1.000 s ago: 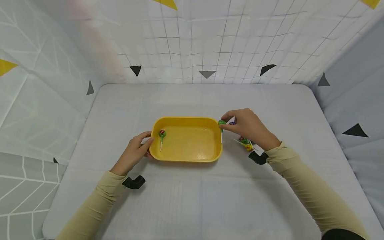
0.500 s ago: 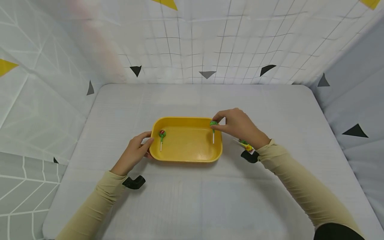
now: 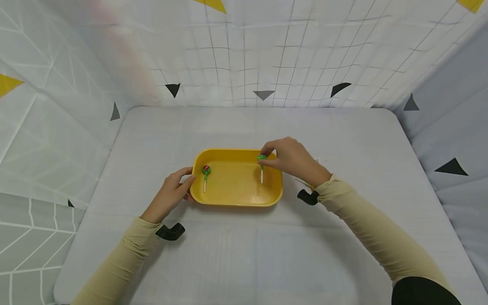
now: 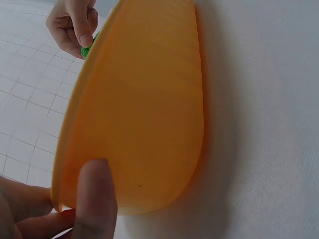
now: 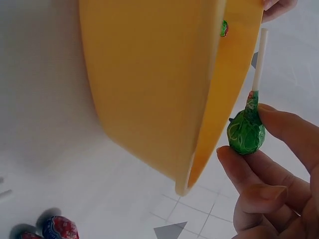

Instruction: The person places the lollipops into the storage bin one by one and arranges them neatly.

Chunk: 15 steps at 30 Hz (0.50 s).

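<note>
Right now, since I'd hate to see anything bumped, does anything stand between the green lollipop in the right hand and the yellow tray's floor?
Nothing visible does. The right hand holds the green-wrapped lollipop above the right part of the yellow tray; the red-and-green lollipop lies near its left end, well apart.

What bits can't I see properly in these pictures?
- Loose lollipops, head view: mostly hidden by the right hand and sleeve.
- Two red-wrapped lollipops, right wrist view: cut off by the bottom edge.
- Lollipop in the tray, same view: mostly behind the rim.
- Green lollipop's stick, left wrist view: hidden behind the yellow tray.
</note>
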Motion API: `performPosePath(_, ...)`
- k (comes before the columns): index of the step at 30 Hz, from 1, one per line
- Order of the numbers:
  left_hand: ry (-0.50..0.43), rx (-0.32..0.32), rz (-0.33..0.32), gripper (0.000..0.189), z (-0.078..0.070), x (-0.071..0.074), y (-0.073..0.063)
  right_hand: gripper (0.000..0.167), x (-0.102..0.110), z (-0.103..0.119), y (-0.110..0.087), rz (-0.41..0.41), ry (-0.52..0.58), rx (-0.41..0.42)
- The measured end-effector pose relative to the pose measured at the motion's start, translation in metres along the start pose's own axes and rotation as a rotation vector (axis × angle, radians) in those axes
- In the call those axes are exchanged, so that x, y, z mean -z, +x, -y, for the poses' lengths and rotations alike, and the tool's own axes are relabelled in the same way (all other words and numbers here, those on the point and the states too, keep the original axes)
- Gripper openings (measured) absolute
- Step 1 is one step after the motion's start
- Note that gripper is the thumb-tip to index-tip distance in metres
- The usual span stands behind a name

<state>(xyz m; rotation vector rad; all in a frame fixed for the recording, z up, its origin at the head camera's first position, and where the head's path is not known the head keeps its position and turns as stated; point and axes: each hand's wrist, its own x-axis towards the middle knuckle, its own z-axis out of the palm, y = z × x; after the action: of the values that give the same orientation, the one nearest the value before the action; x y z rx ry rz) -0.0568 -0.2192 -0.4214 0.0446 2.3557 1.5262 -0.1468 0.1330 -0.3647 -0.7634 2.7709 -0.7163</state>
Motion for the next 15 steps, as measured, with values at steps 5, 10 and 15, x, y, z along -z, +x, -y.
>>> performPosePath(5, 0.001, -0.006, -0.001, 0.049, 0.000, 0.000, 0.000, 0.028, -0.002, 0.005, 0.007, 0.015, 0.011, 0.006)
performPosePath(10, 0.002, 0.001, -0.001, 0.049, -0.001, 0.000, -0.001, 0.027, -0.005, 0.010, 0.014, 0.020, 0.006, 0.019)
performPosePath(15, 0.000, 0.003, -0.002, 0.050, -0.002, 0.000, -0.002, 0.026, -0.008, 0.018, 0.019, 0.026, 0.002, 0.017)
